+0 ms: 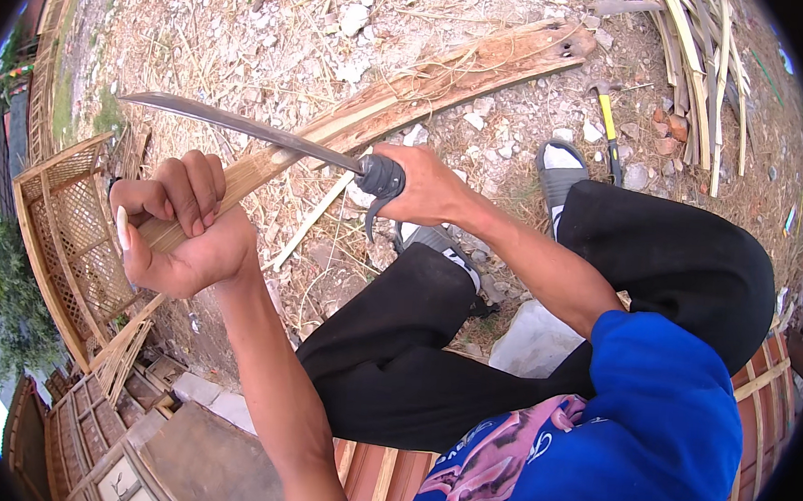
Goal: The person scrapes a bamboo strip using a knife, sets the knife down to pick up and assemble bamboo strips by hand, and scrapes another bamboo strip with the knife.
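Here my left hand (179, 230) has its fingers (196, 194) clamped round the near end of a long split strip of pale brown bamboo (403, 97), which slants away over the stony ground (277, 28). My right hand (424, 187) grips the dark handle of a long curved steel knife (243, 126), its blade laid against the strip (edge contact hard to judge). A yellow-handled hammer (608, 125) lies well apart.
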Available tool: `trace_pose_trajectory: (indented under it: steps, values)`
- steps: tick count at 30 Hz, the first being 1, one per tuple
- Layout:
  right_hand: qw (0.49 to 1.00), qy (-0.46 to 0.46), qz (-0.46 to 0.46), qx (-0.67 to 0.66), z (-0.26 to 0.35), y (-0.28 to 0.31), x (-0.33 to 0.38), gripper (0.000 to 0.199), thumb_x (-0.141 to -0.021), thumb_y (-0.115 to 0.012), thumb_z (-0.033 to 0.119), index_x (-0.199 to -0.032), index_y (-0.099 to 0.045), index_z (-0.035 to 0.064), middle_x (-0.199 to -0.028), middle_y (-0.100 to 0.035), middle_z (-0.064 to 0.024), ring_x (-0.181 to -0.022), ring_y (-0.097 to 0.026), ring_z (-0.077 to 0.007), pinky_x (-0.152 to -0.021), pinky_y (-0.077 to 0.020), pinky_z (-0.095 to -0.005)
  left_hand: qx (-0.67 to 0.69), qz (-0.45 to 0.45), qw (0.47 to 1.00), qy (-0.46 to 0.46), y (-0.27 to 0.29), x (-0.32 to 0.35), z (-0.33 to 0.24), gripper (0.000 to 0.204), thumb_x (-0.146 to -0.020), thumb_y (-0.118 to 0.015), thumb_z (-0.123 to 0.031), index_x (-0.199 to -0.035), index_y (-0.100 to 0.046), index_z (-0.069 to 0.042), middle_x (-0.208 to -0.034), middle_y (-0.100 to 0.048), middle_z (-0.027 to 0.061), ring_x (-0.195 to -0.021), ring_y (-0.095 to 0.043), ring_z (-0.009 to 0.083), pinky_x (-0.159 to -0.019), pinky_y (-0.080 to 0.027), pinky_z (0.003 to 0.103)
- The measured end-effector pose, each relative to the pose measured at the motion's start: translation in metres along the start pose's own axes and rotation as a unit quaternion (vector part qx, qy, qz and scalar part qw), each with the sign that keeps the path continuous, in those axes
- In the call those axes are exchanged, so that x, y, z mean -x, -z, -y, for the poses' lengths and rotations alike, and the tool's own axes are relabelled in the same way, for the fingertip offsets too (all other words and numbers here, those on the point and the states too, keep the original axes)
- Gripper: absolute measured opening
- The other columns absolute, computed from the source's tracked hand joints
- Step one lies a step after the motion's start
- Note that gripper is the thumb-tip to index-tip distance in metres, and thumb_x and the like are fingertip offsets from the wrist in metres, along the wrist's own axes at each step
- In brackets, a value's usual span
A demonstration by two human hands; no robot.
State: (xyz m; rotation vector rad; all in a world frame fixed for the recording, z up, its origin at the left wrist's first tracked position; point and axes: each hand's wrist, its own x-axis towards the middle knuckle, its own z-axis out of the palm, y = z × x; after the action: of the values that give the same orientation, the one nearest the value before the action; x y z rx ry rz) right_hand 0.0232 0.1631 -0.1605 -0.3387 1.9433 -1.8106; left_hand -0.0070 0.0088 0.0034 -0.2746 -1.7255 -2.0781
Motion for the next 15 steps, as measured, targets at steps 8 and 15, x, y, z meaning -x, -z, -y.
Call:
trace_pose_trajectory:
  steps: [8, 15]
  values:
    - [0.992, -0.122, -0.012, 0.041, -0.096, 0.020, -0.007, 0.038, -0.065, -0.069, 0.024, -0.099, -0.066, 0.0088, -0.088, -0.068, -0.0128, -0.078, -0.065, -0.0280, -0.073, -0.0507, -0.0365, 0.000, 0.017, 1.000, 0.011, 0.004, 0.003, 0.003, 0.033, -0.084, -0.044, -0.040, -0.065, -0.032, -0.015, -0.045, -0.027, -0.0030, -0.040, -0.022, 0.0071, -0.041, -0.017, 0.023]
    - [0.998, -0.046, -0.028, 0.024, -0.046, -0.001, -0.003, 0.035, -0.065, -0.071, 0.022, -0.094, -0.064, 0.0032, -0.078, -0.065, -0.0127, -0.071, -0.061, -0.0211, -0.069, -0.0486, -0.0348, 0.002, 0.019, 1.000, 0.000, 0.001, 0.004, -0.002, 0.032, -0.085, -0.042, -0.039, -0.068, -0.032, -0.014, -0.045, -0.027, -0.0028, -0.039, -0.021, 0.0069, -0.040, -0.015, 0.023]
